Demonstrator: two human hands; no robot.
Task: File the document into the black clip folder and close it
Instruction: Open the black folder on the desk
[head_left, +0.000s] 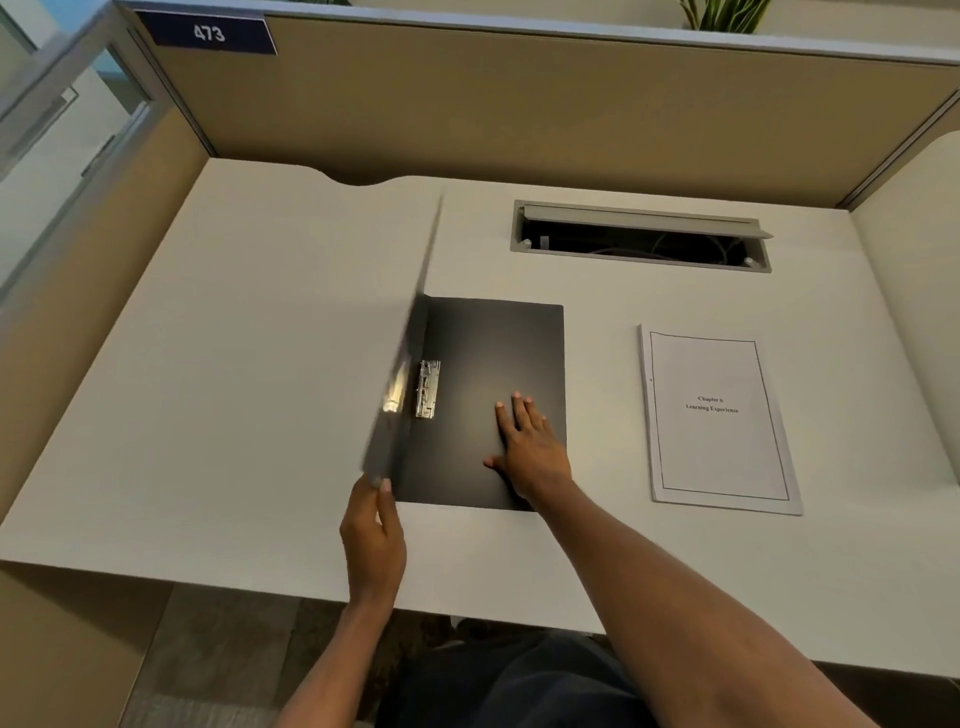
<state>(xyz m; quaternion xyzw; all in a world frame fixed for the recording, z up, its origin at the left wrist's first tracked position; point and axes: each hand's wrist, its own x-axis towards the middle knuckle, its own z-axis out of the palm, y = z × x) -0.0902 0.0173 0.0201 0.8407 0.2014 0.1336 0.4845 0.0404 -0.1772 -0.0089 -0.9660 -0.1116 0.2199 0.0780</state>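
Left hand (373, 540): pinching the front cover (410, 353), standing it near upright to bare the metal clip (428, 389).
Right hand (530, 447): lying spread flat, pinning the black clip folder (498, 358) steady.
Document (719, 418): waiting just right of it on the desk (234, 364), unfiled.

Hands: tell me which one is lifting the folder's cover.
The left hand pinches the raised front cover at its near corner. The right hand instead lies flat, pressing the folder's back panel to the desk.
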